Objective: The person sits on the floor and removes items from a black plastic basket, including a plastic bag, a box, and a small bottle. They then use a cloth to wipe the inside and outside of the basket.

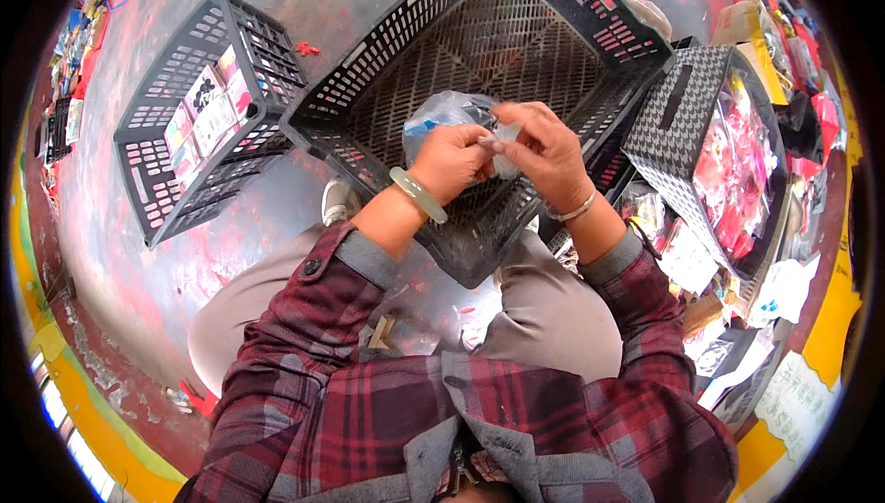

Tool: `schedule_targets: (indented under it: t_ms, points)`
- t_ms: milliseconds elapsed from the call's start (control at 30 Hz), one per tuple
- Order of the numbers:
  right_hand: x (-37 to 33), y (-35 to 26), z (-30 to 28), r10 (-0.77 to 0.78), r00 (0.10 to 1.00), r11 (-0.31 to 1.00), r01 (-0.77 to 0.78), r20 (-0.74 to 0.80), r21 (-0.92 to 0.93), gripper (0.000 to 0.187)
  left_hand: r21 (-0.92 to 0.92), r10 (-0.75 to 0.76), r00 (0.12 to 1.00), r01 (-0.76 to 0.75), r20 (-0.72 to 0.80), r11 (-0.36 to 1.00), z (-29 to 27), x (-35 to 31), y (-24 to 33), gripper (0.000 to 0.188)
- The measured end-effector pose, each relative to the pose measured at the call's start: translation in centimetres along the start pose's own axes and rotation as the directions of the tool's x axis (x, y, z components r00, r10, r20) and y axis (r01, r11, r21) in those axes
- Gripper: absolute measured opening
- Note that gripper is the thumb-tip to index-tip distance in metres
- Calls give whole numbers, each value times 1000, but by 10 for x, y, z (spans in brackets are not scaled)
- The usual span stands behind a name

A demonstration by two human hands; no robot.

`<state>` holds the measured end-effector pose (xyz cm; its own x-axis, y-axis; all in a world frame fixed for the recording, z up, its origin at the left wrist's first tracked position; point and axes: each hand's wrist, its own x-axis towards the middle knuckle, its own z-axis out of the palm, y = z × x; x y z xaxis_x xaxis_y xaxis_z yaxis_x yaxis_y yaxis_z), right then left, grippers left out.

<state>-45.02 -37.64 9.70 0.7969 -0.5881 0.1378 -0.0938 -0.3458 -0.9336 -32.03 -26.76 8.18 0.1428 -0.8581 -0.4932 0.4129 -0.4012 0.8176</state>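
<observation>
Over the near end of a large black plastic crate (pixel 343 171), both my hands meet at the gathered top of a clear plastic bag (pixel 449 108). Something blue and dark shows through the bag; its kind I cannot make out. My left hand (pixel 449 164), with a pale green bangle at the wrist, pinches the bag from the left. Fingers bent, my right hand (pixel 551 154) pinches the same gathered plastic from the right. The bag hangs beyond my knuckles, partly hidden by my left hand. Bare slatted bottom shows in the crate past the bag.
To the left, a smaller black crate (pixel 159 116) holds colourful printed packets (pixel 210 111). On the right stands a houndstooth fabric box (pixel 666 125) full of red and pink wrapped items (pixel 733 166). Loose packages and papers (pixel 687 259) lie beside my right knee. My legs flank the large crate.
</observation>
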Motion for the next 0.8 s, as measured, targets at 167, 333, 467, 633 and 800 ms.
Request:
schedule_targets:
  t_ms: [167,333,467,633,800]
  points:
    - [-28,64,22,191,938,888,-291,290,355,33,10,102,995,-102,-23,995,-12,9,4,14]
    - [-18,60,21,491,856,629,-476,160,614,15,362,265,964,-254,21,897,-15,4,11,14]
    - [-18,111,27,401,912,788,-298,-82,539,15,753,350,776,-615,525,234,13,-7,48,23]
    - [-20,80,46,-116,992,974,104,53,200,16,737,321,733,-662,600,135,21,17,46,18]
    - [-13,64,14,272,829,818,-466,488,336,16,742,372,821,-559,433,370,3,54,37,12]
